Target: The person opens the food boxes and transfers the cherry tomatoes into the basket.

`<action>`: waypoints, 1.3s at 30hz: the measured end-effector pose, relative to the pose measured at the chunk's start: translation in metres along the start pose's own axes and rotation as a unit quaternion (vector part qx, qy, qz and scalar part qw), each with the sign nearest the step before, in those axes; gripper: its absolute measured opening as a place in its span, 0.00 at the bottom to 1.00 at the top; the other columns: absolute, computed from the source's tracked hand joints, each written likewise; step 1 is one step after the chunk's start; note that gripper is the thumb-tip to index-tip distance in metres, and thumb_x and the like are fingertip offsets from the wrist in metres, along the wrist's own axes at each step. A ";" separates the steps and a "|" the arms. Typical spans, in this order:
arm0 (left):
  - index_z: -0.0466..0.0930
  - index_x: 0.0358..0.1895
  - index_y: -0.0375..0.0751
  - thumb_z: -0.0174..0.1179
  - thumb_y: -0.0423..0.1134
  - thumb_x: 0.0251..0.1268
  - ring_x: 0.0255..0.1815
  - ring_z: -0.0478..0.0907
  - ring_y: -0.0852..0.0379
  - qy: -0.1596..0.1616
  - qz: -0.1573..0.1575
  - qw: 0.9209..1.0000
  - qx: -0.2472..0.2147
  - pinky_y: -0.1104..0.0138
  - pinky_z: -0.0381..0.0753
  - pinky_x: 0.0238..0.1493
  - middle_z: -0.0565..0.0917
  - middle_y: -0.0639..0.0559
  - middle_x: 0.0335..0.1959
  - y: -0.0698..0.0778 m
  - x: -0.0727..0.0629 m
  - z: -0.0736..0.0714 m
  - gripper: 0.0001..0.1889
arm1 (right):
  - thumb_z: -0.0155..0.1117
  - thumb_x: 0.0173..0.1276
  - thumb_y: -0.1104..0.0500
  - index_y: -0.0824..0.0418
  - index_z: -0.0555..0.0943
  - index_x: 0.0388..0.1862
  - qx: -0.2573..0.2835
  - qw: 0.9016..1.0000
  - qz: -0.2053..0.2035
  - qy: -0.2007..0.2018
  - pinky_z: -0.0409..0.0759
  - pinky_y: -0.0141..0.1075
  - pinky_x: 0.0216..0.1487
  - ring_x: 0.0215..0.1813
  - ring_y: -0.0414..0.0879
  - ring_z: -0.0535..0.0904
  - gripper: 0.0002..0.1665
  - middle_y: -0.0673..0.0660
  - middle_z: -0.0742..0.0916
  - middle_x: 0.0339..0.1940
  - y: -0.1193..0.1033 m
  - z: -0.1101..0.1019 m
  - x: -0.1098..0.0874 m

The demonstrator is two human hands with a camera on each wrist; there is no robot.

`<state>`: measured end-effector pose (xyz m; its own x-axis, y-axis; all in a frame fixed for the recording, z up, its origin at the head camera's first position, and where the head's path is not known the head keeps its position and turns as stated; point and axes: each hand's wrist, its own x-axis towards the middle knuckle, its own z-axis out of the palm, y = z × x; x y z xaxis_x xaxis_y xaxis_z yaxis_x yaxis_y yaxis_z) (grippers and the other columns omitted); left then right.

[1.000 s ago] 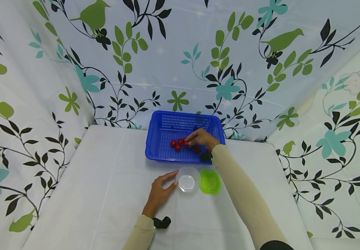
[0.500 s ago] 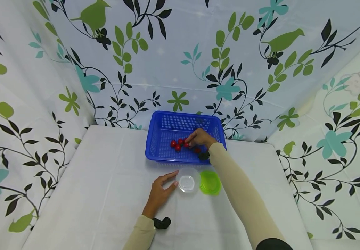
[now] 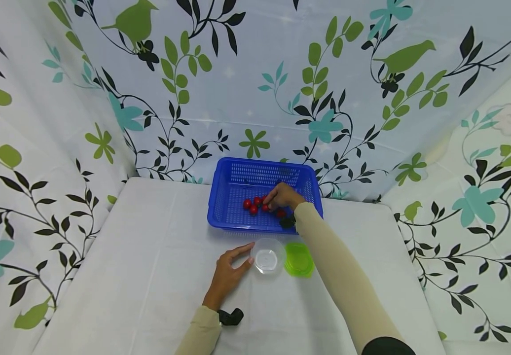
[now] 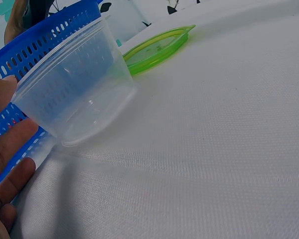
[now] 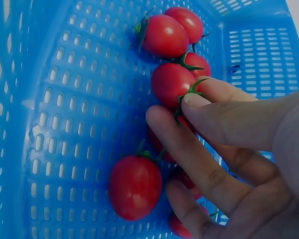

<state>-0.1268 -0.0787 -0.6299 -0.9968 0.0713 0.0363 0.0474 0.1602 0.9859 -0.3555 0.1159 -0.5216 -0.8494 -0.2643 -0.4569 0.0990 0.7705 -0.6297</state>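
Inside the blue plastic basket (image 3: 218, 217), my right hand (image 3: 283, 195) is among several red cherry tomatoes (image 3: 253, 210). In the right wrist view, its thumb and index finger pinch one cherry tomato (image 5: 170, 83) at the green stem end. The other fingers spread over neighbouring tomatoes, partly hiding them. My left hand (image 3: 229, 273) touches the left side of a clear plastic container (image 3: 268, 257) with thumb and fingertips, at the rim and wall in the left wrist view. The container stands upright on the table with nothing in it.
A bright green lid (image 3: 299, 260) lies right of the container, close beside it, near my right sleeve (image 3: 333, 261). A dark green item (image 3: 287, 221) sits in the basket's front right corner, partly behind the sleeve. Patterned curtain (image 3: 246, 74) hangs behind the white table (image 3: 162, 276).
My right hand has shifted very slightly among the tomatoes, and its forearm has swung a little to the left. My left hand and the container stay put.
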 end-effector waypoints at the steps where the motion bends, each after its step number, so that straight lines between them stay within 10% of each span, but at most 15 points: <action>1: 0.85 0.67 0.56 0.71 0.40 0.71 0.76 0.76 0.54 -0.001 0.002 1.000 0.000 0.47 0.63 0.83 0.85 0.61 0.68 0.000 0.000 0.000 0.23 | 0.74 0.65 0.72 0.63 0.93 0.46 -0.004 1.000 -0.001 0.000 0.79 0.50 0.74 0.58 0.54 0.89 0.13 0.59 0.95 0.45 0.000 0.000 0.000; 28: 0.84 0.68 0.55 0.70 0.37 0.72 0.78 0.74 0.54 -0.016 -0.001 1.000 -0.006 0.48 0.61 0.85 0.85 0.61 0.68 0.002 -0.001 0.000 0.23 | 0.72 0.71 0.67 0.60 0.93 0.48 -0.036 0.997 -0.059 0.039 0.85 0.50 0.66 0.54 0.52 0.88 0.10 0.57 0.94 0.51 -0.003 0.005 -0.035; 39: 0.84 0.69 0.57 0.71 0.38 0.71 0.79 0.73 0.53 -0.013 0.000 1.000 0.002 0.45 0.59 0.85 0.84 0.62 0.69 0.003 -0.001 0.000 0.24 | 0.71 0.74 0.63 0.56 0.94 0.49 -0.052 0.981 -0.119 0.147 0.86 0.49 0.61 0.55 0.53 0.84 0.10 0.56 0.92 0.55 -0.006 0.019 -0.075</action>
<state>-0.1261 -0.0785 -0.6267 -0.9948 0.0967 0.0328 0.0485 0.1640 0.9853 -0.2827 0.1200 -0.4961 -0.9559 -0.2781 -0.0941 -0.1618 0.7665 -0.6215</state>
